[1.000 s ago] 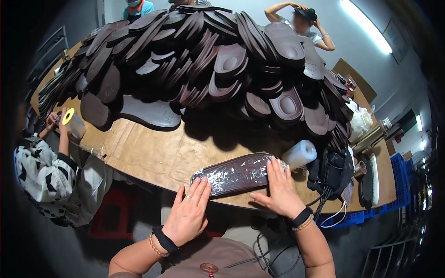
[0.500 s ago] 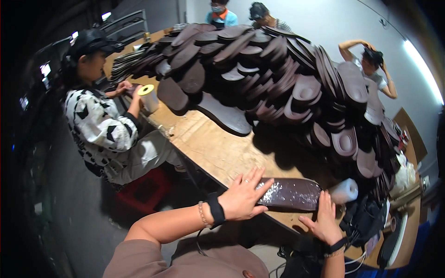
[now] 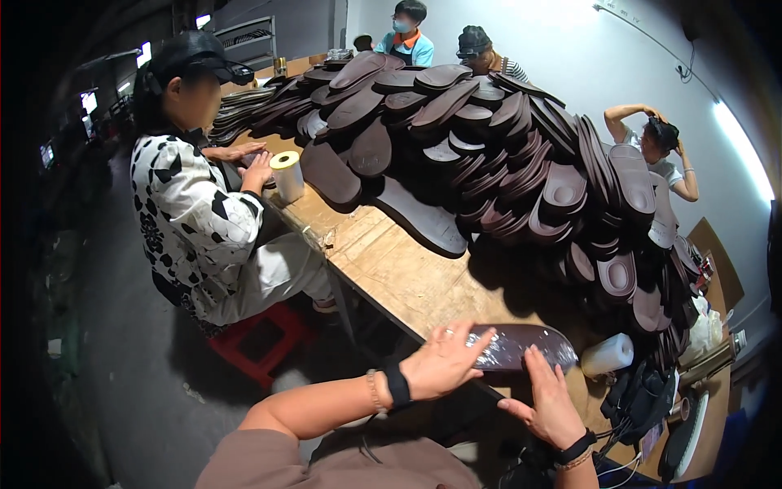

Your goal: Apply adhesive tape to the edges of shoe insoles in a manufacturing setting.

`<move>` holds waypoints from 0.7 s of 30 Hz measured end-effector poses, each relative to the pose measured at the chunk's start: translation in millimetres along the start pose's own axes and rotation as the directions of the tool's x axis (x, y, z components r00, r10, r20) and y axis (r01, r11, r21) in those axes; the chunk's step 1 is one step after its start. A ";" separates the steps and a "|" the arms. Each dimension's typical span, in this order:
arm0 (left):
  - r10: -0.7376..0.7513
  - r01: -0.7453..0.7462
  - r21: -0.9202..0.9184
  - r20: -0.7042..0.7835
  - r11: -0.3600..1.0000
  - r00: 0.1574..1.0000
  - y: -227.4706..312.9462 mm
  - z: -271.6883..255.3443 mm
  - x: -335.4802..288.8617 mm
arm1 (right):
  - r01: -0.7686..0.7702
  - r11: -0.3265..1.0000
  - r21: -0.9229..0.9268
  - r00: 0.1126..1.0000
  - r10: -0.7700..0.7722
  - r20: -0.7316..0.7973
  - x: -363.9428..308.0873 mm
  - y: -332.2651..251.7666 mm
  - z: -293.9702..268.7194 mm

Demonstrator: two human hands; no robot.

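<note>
A dark brown shoe sole [image 3: 511,349] lies on the near edge of the wooden table, and shiny, wrinkled clear film covers its top. My left hand [image 3: 441,363] rests on the left end of the sole with its fingers stretched out. Lying over the near side of the sole, right of its middle, my right hand [image 3: 551,399] has its fingers extended and its thumb apart. Both hands are open. Just to the right of the sole is a roll of clear film [image 3: 608,356] on its side.
A large heap of brown soles [image 3: 497,155] covers the table's [image 3: 383,273] far side. A co-worker [image 3: 199,196] sits at the left beside an upright film roll [image 3: 287,178]. Black straps and cables [image 3: 639,399] lie at the right. Other people are behind the heap.
My right hand has moved left from the sole's right end onto its near side. My left hand stays on the left end. The whole view has shifted slightly.
</note>
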State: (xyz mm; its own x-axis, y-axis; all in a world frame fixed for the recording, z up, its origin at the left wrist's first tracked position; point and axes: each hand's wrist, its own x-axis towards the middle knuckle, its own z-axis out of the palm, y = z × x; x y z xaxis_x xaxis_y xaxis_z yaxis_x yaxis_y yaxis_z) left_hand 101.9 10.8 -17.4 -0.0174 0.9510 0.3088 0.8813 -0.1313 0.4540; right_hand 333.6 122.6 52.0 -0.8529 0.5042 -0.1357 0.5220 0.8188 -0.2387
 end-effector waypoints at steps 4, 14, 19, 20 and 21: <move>-0.238 0.247 0.034 -0.168 0.968 0.957 -19.0 -69.8 -47.0 | 0.101 0.992 0.077 0.968 -0.079 -0.239 8.1 -23.4 -23.1; -0.574 0.606 -0.072 -0.425 0.792 0.700 -81.0 -58.5 -110.1 | 0.243 0.955 -0.169 0.890 -0.289 -0.353 242.2 -48.5 21.1; -0.621 0.629 -0.134 -0.410 0.766 0.668 -76.2 -74.5 -114.0 | 0.016 0.863 -0.504 0.886 -0.246 -0.394 338.5 -49.2 58.6; -0.614 0.627 -0.127 -0.418 0.769 0.669 -75.3 -78.3 -115.1 | -0.018 0.847 -0.531 0.880 -0.240 -0.411 346.8 -46.2 58.6; -0.613 0.629 -0.120 -0.422 0.768 0.668 -75.3 -80.1 -117.3 | -0.047 0.831 -0.555 0.876 -0.233 -0.422 352.3 -46.8 57.6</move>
State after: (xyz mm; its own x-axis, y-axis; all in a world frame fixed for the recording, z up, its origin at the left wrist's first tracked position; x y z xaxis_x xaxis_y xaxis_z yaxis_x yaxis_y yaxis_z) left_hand -0.2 -113.3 -20.9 -0.7510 0.5975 0.2810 0.6096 0.4638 0.6428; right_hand 8.2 246.1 -40.1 -0.8646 0.3672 0.3428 0.4789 0.8087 0.3415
